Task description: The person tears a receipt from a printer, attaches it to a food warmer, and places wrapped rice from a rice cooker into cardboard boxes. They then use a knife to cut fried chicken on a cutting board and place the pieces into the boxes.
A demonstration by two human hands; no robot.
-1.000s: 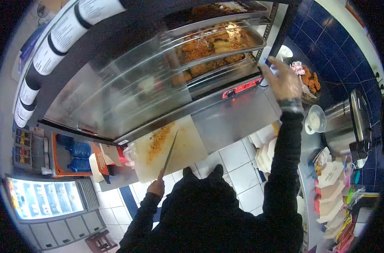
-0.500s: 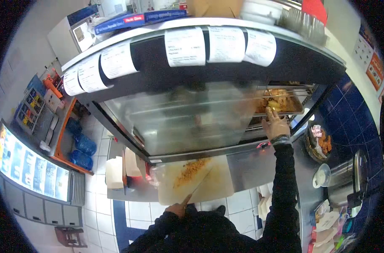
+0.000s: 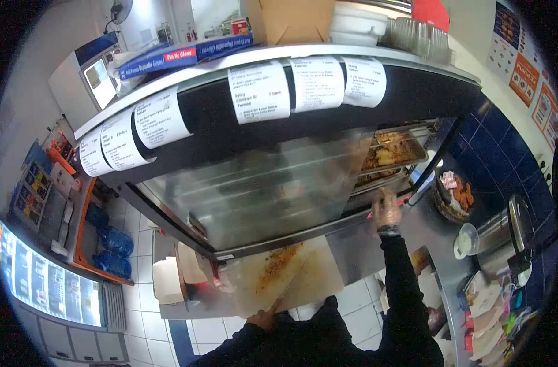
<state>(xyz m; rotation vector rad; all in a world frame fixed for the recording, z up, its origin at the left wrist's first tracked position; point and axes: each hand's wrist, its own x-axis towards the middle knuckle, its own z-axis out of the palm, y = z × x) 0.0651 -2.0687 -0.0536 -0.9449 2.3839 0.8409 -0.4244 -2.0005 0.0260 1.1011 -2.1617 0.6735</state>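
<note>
My left hand (image 3: 262,320) is closed around the handle of a knife (image 3: 289,285). The blade lies low over a pale cutting board (image 3: 322,269) strewn with brown crumbs (image 3: 280,263). My right hand (image 3: 387,211), in what looks like a clear glove, is at the open right side of a glass-fronted display cabinet (image 3: 273,189). Its fingers are extended and somewhat blurred, and I make out nothing held in them. A thin red item (image 3: 404,199) is beside these fingers, partly hidden. Just above, a metal tray of browned fried food (image 3: 386,151) rests on a rack, with another tray (image 3: 377,177) below.
Paper order slips (image 3: 258,92) hang along the cabinet's top edge. A glove box (image 3: 187,56) lies on top. To the right are a bowl of fried pieces (image 3: 456,197), a clear plastic cup (image 3: 467,238) and a large metal pot (image 3: 496,244). White cartons (image 3: 167,280) stand at left.
My right hand has come down and slightly left, away from the upper food tray to the cabinet's lower edge. My left hand keeps hold of the knife. The head view has shifted.
</note>
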